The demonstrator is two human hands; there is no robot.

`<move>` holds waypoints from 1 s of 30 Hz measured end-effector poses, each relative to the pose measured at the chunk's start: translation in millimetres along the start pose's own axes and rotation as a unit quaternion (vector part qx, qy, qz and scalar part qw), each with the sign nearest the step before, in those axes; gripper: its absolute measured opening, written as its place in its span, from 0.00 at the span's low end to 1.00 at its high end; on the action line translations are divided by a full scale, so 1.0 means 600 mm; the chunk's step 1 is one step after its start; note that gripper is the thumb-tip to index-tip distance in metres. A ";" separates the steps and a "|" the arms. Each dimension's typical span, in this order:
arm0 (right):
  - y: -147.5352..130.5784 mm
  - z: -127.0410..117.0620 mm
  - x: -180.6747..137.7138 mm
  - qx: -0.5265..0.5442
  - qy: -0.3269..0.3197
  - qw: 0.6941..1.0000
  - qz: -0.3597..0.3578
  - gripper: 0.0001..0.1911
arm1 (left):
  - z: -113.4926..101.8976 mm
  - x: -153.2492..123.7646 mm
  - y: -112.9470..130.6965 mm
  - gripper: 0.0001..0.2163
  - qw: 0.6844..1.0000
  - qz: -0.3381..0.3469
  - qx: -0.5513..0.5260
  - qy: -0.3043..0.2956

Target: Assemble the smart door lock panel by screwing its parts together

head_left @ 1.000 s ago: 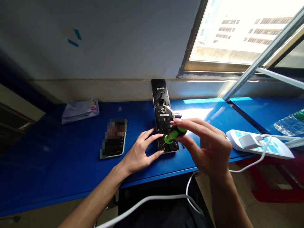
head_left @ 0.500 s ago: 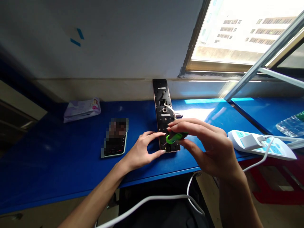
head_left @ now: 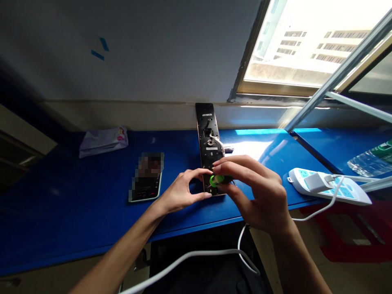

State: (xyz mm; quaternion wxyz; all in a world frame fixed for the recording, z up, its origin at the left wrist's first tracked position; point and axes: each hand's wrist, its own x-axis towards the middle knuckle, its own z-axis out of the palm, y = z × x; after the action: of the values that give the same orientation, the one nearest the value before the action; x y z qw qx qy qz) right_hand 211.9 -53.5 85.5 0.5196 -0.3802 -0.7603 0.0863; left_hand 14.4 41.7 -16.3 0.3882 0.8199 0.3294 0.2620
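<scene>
A long black door lock panel with a copper-coloured edge lies on the blue table, its inner side up. It has screw holes, a round spindle hole and a white cable. The thumb and index finger of my left hand grip its lower left end, the fingertips resting on it. In my right hand is a green and black screwdriver, pinched between thumb and fingers over the lower part of the panel. Its tip points down at the panel; whether it sits in a screw cannot be made out.
A phone lies left of the panel, with a purple-white packet behind it. A white power strip with a plugged-in charger stands to the right, near a plastic bottle. The charger's white cable hangs before the table edge.
My right hand and the screwdriver have shifted slightly left and down over the panel's lower end. My left hand keeps its hold. The whole view has moved a little.
</scene>
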 end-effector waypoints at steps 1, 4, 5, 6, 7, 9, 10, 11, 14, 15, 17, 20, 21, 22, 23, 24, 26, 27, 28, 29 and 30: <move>0.002 0.001 0.001 0.000 0.006 1.000 -0.002 0.20 | 0.001 0.000 0.000 0.27 1.000 0.000 0.009 -0.002; 0.012 0.003 0.004 0.013 0.019 1.000 0.010 0.22 | -0.001 0.000 0.001 0.31 0.999 -0.004 0.044 -0.009; 0.017 0.003 0.005 0.025 0.020 0.999 0.021 0.23 | -0.004 0.001 0.003 0.33 0.999 -0.005 0.051 -0.011; 0.023 0.002 0.007 0.039 0.024 0.998 0.033 0.24 | -0.009 0.002 0.005 0.37 0.998 -0.005 0.055 -0.015; 0.030 -0.001 0.009 0.056 0.034 0.997 0.043 0.24 | -0.015 0.004 0.007 0.40 0.998 -0.006 0.053 -0.022; 0.046 -0.010 0.016 0.085 0.078 0.992 0.053 0.24 | -0.030 0.011 0.013 0.47 0.998 -0.007 0.036 -0.045; 0.055 -0.016 0.020 0.090 0.115 0.988 0.050 0.24 | -0.038 0.015 0.015 0.49 0.998 -0.009 0.019 -0.056; 0.065 -0.023 0.026 0.088 0.162 0.982 0.043 0.23 | -0.045 0.020 0.017 0.50 0.998 -0.013 -0.005 -0.061; 0.102 -0.045 0.041 0.053 0.336 0.938 0.058 0.17 | -0.053 0.044 0.018 0.43 0.996 -0.042 -0.070 -0.018; 0.116 -0.052 0.045 0.047 0.387 0.916 0.092 0.16 | -0.050 0.054 0.018 0.40 0.995 -0.057 -0.080 0.017; 0.145 -0.062 0.046 0.072 0.446 0.870 0.195 0.20 | -0.040 0.079 0.015 0.36 0.988 -0.086 -0.075 0.108; 0.185 -0.062 0.035 0.123 0.384 0.865 0.300 0.23 | -0.021 0.122 0.011 0.33 0.975 -0.079 -0.064 0.199; 0.197 -0.059 0.030 0.143 0.339 0.866 0.338 0.24 | -0.016 0.135 0.011 0.33 0.974 -0.065 -0.062 0.208; 0.207 -0.053 0.025 0.160 0.296 0.865 0.372 0.25 | -0.012 0.146 0.010 0.33 0.974 -0.051 -0.062 0.211; 0.215 -0.047 0.020 0.175 0.249 0.863 0.404 0.25 | -0.009 0.154 0.009 0.33 0.975 -0.040 -0.064 0.209; 0.223 -0.040 0.015 0.188 0.205 0.859 0.429 0.25 | -0.006 0.161 0.008 0.33 0.976 -0.034 -0.068 0.205; 0.236 -0.026 0.009 0.195 0.154 0.853 0.459 0.24 | -0.001 0.165 0.004 0.31 0.975 -0.038 -0.082 0.203; 0.241 -0.019 0.006 0.192 0.144 0.852 0.465 0.25 | 0.001 0.164 0.001 0.30 0.974 -0.044 -0.092 0.204; 0.245 -0.014 0.004 0.184 0.139 0.852 0.470 0.25 | 0.003 0.162 -0.003 0.30 0.972 -0.050 -0.102 0.204; 0.249 -0.010 0.002 0.173 0.133 0.854 0.473 0.25 | 0.005 0.158 -0.007 0.29 0.971 -0.056 -0.108 0.205; 0.252 -0.006 -0.001 0.161 0.128 0.856 0.475 0.25 | 0.006 0.155 -0.010 0.28 0.971 -0.061 -0.110 0.203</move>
State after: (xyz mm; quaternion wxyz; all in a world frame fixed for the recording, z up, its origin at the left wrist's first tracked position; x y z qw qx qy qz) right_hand 289.1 50.4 7.3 0.5620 -0.6142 -0.3894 0.3941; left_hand 74.8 111.9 -7.2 0.4164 0.6801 0.4198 0.4333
